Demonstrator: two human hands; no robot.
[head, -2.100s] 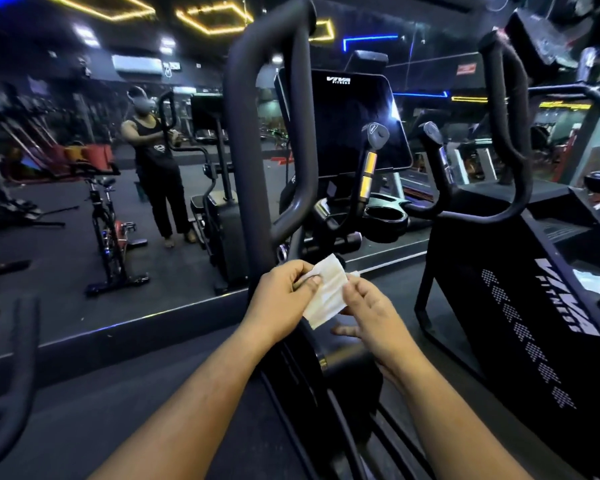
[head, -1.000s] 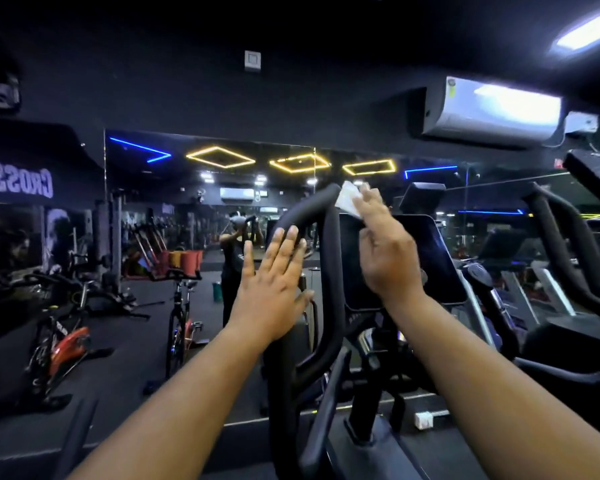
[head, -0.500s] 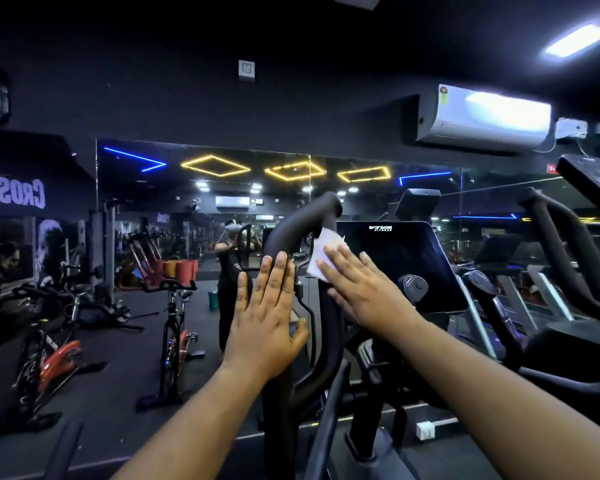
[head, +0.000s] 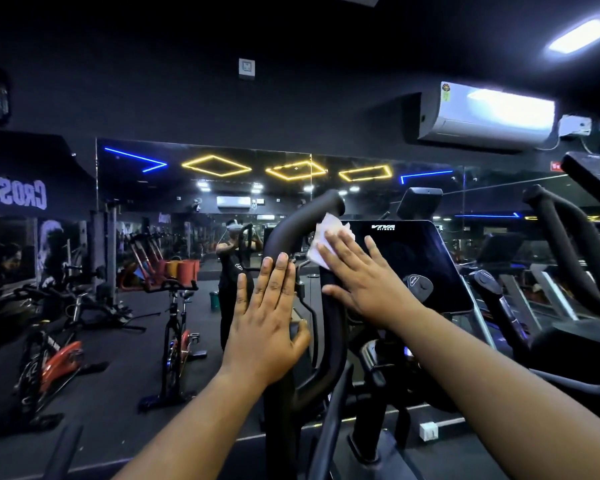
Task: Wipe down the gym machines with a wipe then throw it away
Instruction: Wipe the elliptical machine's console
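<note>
The right hand (head: 364,282) has slid down from the top of the handlebar (head: 302,223) over the last second and now presses the wipe (head: 321,237) flat against its inner side, fingers straight and slightly spread. The left hand (head: 267,327) stays braced on the bar's other side, fingers together, thumb probably touching the frame. Wiping is under way; much of the machine remains.

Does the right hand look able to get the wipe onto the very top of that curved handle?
Probably yes. The right hand already presses the wipe flat against the handle just below its tip, and nothing blocks the way up.
</note>
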